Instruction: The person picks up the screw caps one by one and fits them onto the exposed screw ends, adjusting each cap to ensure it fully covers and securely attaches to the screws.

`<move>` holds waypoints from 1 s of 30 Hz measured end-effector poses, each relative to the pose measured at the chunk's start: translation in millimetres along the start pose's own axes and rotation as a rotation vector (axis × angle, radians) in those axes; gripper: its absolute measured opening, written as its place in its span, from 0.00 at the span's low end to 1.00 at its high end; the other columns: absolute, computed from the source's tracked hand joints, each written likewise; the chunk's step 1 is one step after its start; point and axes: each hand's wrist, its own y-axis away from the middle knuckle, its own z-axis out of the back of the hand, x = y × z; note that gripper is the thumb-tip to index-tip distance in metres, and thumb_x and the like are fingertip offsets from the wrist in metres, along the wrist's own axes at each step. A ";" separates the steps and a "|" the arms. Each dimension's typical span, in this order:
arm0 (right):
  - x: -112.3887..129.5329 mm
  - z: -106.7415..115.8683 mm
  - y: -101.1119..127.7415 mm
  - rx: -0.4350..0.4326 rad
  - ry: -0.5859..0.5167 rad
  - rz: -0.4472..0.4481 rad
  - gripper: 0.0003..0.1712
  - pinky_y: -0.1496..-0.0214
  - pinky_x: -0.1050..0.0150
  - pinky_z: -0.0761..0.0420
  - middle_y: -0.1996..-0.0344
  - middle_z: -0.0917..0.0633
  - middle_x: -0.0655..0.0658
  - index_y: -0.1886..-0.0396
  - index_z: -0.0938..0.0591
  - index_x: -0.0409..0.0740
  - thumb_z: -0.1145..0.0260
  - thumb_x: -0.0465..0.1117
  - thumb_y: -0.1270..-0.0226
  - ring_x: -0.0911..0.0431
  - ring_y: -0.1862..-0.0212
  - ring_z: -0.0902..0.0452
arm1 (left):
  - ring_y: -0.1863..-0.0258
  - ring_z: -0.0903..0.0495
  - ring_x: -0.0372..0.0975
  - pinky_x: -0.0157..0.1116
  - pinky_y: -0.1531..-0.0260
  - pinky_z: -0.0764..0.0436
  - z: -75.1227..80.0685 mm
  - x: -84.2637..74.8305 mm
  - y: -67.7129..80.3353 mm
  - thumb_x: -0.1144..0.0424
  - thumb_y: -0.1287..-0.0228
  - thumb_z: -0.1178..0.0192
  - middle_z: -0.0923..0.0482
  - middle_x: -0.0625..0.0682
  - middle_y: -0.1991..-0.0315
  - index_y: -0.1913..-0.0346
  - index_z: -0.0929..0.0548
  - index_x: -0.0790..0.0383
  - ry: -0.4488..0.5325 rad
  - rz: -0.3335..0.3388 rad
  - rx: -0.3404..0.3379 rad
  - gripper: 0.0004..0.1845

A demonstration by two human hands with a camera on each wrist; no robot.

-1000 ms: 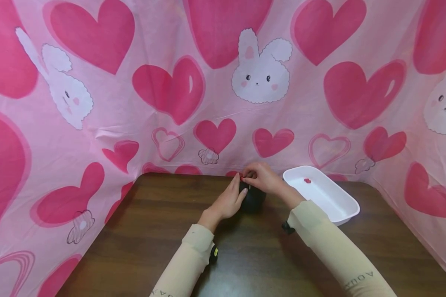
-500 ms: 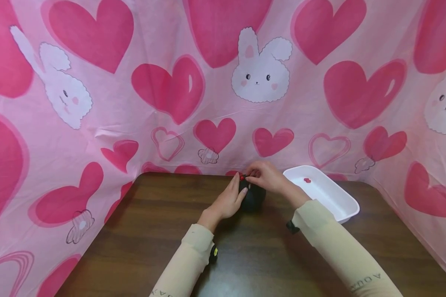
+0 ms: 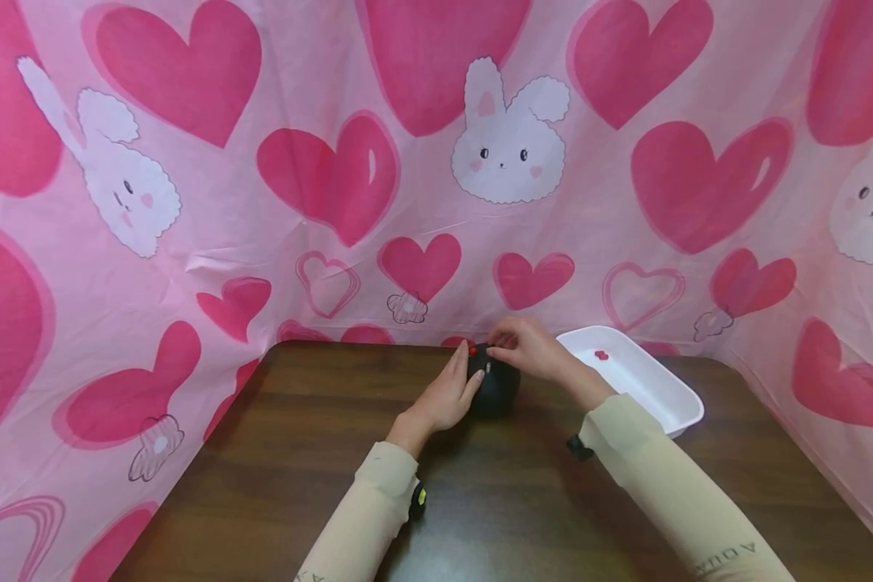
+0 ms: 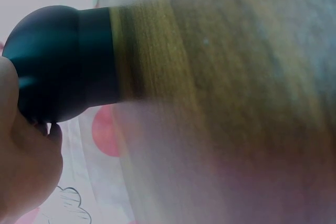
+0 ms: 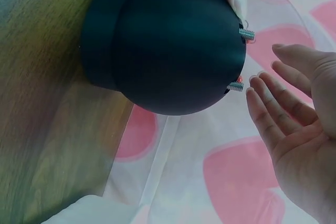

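Observation:
A black ball-shaped object (image 3: 493,390) on a short round base stands on the brown table (image 3: 276,453) near its far edge. Two small metal springs (image 5: 237,86) stick out of its top, and a red pin (image 3: 472,351) shows there. My left hand (image 3: 447,394) cups its left side, thumb on the front and fingers round the back. My right hand (image 3: 527,349) hovers at its top right. In the right wrist view the right fingers (image 5: 273,124) are straight and hold nothing, just short of the springs.
A white rectangular tray (image 3: 680,416) lies on the table to the right, with one small red piece (image 3: 601,355) in it. Pink heart-and-bunny cloth (image 3: 436,162) hangs close behind and on both sides of the table.
My right fingertips have drawn slightly right, away from the red pin, which now shows uncovered on top. The left hand and the black object have stayed put.

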 end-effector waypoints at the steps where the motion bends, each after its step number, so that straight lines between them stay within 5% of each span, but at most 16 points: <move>1: 0.0 0.5 0.4 -0.001 0.004 -0.005 0.11 0.53 0.52 0.12 0.63 0.11 0.44 0.57 0.12 0.38 0.24 0.37 0.38 0.50 0.59 0.13 | 0.18 0.55 0.46 0.45 0.22 0.48 -0.3 0.2 0.0 0.41 0.18 0.63 0.63 0.56 0.16 0.17 0.62 0.65 -0.003 -0.002 -0.002 0.42; 30: -9.9 22.2 11.5 -0.022 0.053 -0.054 0.09 0.54 0.53 0.12 0.65 0.11 0.49 0.59 0.10 0.47 0.23 0.37 0.39 0.53 0.62 0.15 | 0.18 0.56 0.44 0.42 0.21 0.50 -1.2 3.0 -2.4 0.41 0.19 0.61 0.63 0.55 0.16 0.17 0.61 0.64 -0.008 0.003 -0.008 0.42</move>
